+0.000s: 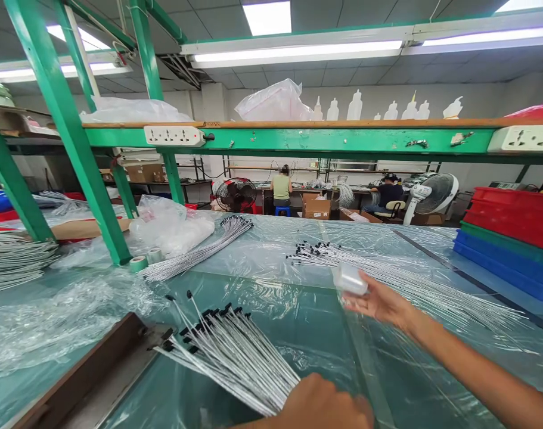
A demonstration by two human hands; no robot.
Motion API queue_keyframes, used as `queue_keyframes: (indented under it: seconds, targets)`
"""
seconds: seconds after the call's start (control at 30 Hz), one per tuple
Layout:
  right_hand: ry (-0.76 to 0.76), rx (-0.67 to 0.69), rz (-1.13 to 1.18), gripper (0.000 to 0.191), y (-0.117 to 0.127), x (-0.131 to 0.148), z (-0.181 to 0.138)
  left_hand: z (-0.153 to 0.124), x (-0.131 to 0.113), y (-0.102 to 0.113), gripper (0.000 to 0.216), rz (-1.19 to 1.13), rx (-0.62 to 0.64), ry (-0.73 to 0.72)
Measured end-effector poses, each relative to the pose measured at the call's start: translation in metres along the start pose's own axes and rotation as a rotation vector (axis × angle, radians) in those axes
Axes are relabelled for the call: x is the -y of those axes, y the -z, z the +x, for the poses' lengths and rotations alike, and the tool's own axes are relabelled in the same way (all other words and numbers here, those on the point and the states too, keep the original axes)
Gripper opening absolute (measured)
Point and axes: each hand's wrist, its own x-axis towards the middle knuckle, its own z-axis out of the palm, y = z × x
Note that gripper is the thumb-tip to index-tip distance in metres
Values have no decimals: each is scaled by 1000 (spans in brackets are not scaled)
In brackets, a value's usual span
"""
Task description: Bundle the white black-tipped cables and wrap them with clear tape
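My left hand [322,405] is closed around a bundle of thin silver-white cables [248,357] at the bottom centre. Their black-tipped ends fan out to the upper left, close to a brown metal channel [114,369]. Farther right, my right hand [381,301] grips a roll of clear wrapping film [352,279] between thumb and fingers. Behind that roll lies a second, larger spread of similar cables [387,277], black ends to the left. A third cable bundle [204,250] rests at the back left of the table.
Plastic sheeting covers the table [307,333]. Crumpled clear plastic bags [168,223] and small film rolls [139,263] sit by a green post [86,155]. Stacked red and blue bins [512,238] stand at right. Overhead runs a green shelf [325,140] with bottles. Two people sit at benches behind.
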Motion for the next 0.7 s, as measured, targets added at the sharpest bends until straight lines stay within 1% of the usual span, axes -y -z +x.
queue_keyframes:
  seconds: [0.1, 0.2, 0.3, 0.37, 0.4, 0.5, 0.57, 0.63, 0.7]
  targets:
    - [86, -10, 47, 27, -10, 41, 18, 8, 12, -5, 28, -37, -63, 94]
    - [171, 14, 86, 27, -26, 81, 25, 11, 26, -3, 38, -109, -111, 197]
    - [248, 47, 100, 30, -46, 114, 17, 11, 41, 1, 37, -130, -193, 302]
    - [294, 90, 89, 34, -58, 127, 5, 14, 53, 2, 34, -125, -213, 346]
    - [318, 117, 81, 36, -64, 131, -2, 16, 60, 2, 33, -129, -201, 357]
    - [354, 248, 50, 38, -80, 131, -26, 26, 82, 1, 30, -178, -116, 354]
    - [358, 339, 23, 40, -86, 122, -44, 33, 97, 0, 28, -230, -49, 359]
    - [374, 380, -2, 45, -86, 104, -63, 39, 112, 0, 27, -283, -9, 375]
    - [405, 354, -51, 52, -75, 76, -78, 44, 126, 0, 24, -369, 33, 396]
